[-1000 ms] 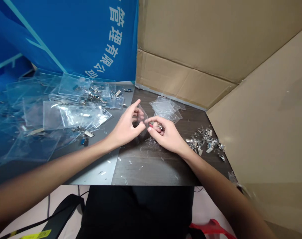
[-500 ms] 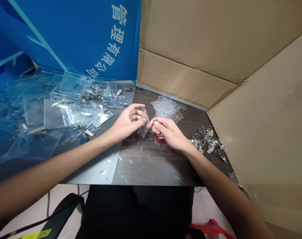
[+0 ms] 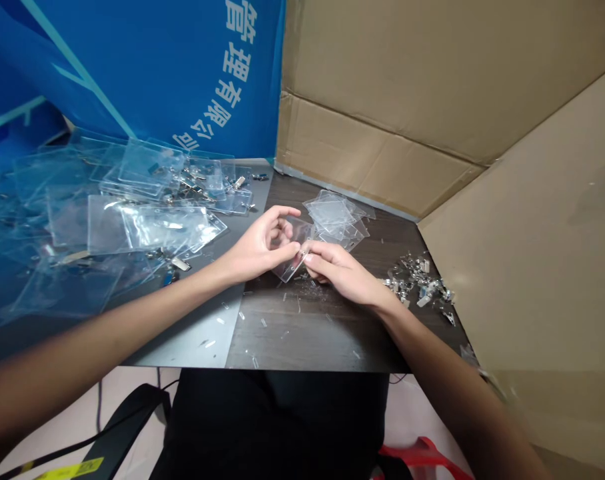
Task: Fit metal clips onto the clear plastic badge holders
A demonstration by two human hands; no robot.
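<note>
Badge holder (image 3: pixel 288 265) tipped flatter | axis up-right | left hand (image 3: pixel 255 252), right hand (image 3: pixel 345 275) hold

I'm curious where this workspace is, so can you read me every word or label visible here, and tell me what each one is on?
"管理有限公司" (Chinese for "Management Co., Ltd."): white letters running down the blue banner, with the top character partly cut off by the picture's edge.

The yellow label on the black strap has markings too small and blurred to read.
</note>
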